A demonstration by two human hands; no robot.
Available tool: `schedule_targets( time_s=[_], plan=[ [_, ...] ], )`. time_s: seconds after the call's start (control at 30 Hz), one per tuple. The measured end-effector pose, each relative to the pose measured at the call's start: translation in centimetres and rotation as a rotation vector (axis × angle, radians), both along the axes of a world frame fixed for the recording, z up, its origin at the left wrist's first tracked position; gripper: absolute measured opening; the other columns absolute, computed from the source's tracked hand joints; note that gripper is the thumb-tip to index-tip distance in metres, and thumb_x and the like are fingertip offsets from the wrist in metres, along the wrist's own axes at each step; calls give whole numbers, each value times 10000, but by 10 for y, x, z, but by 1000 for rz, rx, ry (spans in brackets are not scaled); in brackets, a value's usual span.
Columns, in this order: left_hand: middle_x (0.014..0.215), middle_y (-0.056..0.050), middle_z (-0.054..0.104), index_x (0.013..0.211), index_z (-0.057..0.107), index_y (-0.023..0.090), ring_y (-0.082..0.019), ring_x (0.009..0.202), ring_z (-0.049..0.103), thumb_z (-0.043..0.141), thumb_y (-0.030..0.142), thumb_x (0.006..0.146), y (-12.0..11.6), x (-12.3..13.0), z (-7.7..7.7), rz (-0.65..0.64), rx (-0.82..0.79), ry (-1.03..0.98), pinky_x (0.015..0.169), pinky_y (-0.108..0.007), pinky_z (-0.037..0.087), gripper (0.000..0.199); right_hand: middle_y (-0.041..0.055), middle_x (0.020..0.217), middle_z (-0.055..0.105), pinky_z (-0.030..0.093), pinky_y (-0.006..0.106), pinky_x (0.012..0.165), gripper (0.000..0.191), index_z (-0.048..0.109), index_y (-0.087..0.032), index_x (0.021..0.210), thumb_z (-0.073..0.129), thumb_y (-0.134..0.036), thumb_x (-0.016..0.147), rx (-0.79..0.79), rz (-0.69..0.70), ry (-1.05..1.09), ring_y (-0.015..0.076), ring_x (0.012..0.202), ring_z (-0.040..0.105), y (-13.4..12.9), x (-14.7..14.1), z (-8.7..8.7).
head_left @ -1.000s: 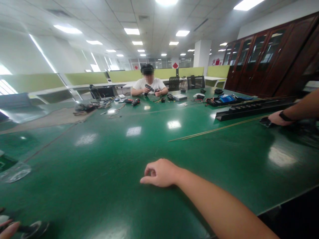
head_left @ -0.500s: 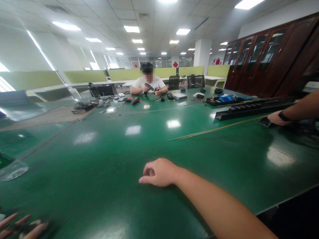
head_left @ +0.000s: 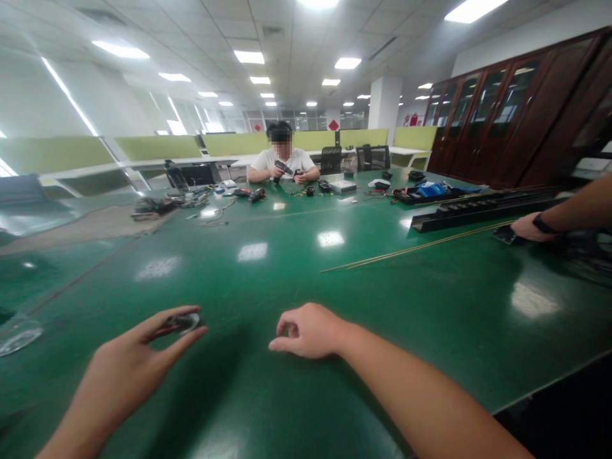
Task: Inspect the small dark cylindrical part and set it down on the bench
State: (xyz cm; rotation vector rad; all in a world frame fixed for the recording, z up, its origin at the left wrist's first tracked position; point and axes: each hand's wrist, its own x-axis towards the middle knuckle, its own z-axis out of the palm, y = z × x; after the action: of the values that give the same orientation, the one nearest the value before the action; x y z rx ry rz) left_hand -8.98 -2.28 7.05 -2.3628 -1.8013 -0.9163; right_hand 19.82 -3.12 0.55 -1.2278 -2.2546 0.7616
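My left hand (head_left: 134, 360) is raised above the left front of the green table, its thumb and fingers pinched around a small round object (head_left: 188, 320). That object has a clear, shiny rim and a darker part behind it; its exact kind cannot be made out. To the right, my right hand (head_left: 310, 331) rests on the tabletop (head_left: 248, 382). Its fingers are loosely curled, the thumb lies apart from the index finger, and nothing shows in the gap. The inner fingers and palm are partly hidden.
A clear round dish (head_left: 19, 336) lies at the left edge. Thin brass-coloured rods (head_left: 382, 256) and a long black channel (head_left: 459, 218) lie at right, near another person's hand (head_left: 530, 227). Across the table a person (head_left: 282, 156) holds a power drill (head_left: 284, 167) among scattered tools.
My left hand has come up from the lower left corner toward the middle, carrying the small round object. My right hand stays in place. The view has shifted slightly.
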Motion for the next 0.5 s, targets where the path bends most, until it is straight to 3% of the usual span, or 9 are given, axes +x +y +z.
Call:
schedule_targets(
  time_s=[0.1,0.23,0.37,0.5],
  plan=[
    [956,-21,759,1020,716,239,-234,853,713,631,649,776,24,48,-14,-207,-5,-72,815,-352,584,485,-15,802,710,365,239,583,311,656,-243,1023,644,-507,859,22,-152,1,138,685,621,4,5,-1],
    [1002,-64,735,1004,702,216,-228,914,691,634,466,835,34,91,-52,-407,12,-120,869,-350,563,309,-12,830,713,364,246,598,268,586,-248,1076,647,-298,819,31,-336,-34,153,712,630,11,8,-7],
    [1008,-50,728,990,704,229,-206,940,682,640,349,851,31,93,-78,-530,-91,-109,859,-321,559,195,-1,834,707,351,260,590,212,601,-254,999,636,-284,792,62,-278,-128,174,717,633,13,6,-11],
    [1102,-49,728,1101,690,234,-223,1018,683,648,356,850,29,90,-79,-501,-176,-200,957,-365,545,282,-2,793,699,331,272,580,130,619,-254,921,613,-330,815,125,-228,-204,190,714,634,11,5,-11]
  ],
)
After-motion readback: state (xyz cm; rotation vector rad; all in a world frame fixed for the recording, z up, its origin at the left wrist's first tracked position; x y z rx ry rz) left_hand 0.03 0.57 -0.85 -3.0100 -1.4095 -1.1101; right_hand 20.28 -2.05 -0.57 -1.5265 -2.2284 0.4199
